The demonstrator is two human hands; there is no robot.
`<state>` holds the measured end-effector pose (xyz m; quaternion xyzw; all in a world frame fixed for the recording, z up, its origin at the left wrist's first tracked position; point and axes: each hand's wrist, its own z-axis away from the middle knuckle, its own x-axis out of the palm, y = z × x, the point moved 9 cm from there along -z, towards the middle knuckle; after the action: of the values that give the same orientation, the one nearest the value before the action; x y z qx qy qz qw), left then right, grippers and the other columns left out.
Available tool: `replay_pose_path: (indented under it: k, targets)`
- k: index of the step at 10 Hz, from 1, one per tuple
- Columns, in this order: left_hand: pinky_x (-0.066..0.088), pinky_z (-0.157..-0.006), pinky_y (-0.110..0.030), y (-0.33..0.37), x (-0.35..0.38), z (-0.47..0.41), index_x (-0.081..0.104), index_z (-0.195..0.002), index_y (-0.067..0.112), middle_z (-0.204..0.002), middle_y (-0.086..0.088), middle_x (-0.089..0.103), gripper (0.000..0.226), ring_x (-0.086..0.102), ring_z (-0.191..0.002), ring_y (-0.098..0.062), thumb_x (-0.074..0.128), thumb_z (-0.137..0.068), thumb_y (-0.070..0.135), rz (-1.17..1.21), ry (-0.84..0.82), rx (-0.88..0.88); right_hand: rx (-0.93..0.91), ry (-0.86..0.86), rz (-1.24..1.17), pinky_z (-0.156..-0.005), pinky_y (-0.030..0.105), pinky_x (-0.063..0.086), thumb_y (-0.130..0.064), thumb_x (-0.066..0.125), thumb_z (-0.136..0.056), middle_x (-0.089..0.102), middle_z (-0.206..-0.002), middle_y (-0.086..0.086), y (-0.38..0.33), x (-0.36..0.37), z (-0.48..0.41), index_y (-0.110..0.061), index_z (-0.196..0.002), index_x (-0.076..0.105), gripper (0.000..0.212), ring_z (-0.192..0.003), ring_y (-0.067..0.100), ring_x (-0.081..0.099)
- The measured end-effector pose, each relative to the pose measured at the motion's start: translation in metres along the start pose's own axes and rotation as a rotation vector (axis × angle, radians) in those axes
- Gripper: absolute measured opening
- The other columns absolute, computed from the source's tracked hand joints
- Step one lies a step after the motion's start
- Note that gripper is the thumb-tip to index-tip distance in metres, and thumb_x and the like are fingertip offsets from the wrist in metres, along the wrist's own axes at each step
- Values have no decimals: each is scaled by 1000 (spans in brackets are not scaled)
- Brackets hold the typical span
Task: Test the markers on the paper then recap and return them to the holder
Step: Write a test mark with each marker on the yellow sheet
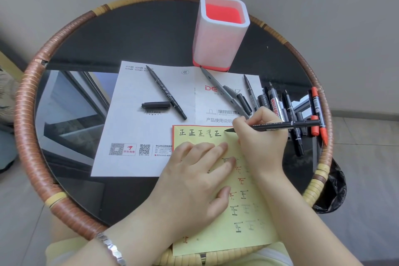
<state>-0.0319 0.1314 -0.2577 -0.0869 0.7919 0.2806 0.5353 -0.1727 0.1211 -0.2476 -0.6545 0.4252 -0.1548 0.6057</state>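
While left hand [194,179] lies flat on yellow paper [216,242], grip of right hand [260,139] pinching black marker [280,124], tip on paper's top

Soft, even daylight, moderately bright. Glossy black table top [140,34] carries a pale window reflection [71,103], centre left. Inside of the holder [217,49] oversaturated red, upper centre. Shadows faint, diffuse. Wide-angle bowing toward frame edges; corners soft, slight blur overall.

Black marker [272,125] apparently touches yellow paper [248,211] — pink-white holder [218,45] stands upright beyond.
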Motion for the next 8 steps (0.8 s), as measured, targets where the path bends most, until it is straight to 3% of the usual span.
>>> replay_pose_path:
  k: [4, 5, 6, 8]
  targets:
    - [32, -92, -37, 0, -1, 0, 68, -108, 21, -121, -2, 63, 42, 49, -107, -19, 49, -76, 40, -4, -2, -1, -10, -6, 7, -53, 26, 32, -3, 62, -71, 38, -46, 1, 0, 2, -1, -17, -47, 35, 38, -50, 17, 37]
    - [32, -92, -37, 0, -1, -1, 69, -107, 21, -121, -2, 63, 41, 49, -107, -19, 49, -76, 40, -6, 3, 1, -8, 1, 11, -52, 24, 32, -3, 62, -70, 39, -44, -5, 2, 1, 0, -18, -47, 35, 38, -49, 14, 38]
    - [32, -91, -36, 0, -1, -1, 69, -106, 21, -121, -2, 63, 42, 49, -106, -19, 49, -75, 40, -6, 0, -1, -11, 20, 12, -49, 14, 29, -1, 61, -70, 36, -41, -9, 1, -1, 0, -19, -47, 33, 41, -46, 4, 33]
    - [33, -90, -36, 1, -2, -1, 69, -107, 21, -119, -2, 64, 42, 49, -105, -19, 49, -75, 39, -1, 7, -1, 5, 12, -7, -48, 14, 28, 1, 61, -69, 34, -44, -6, 2, -2, -1, -17, -47, 34, 40, -48, 5, 31]
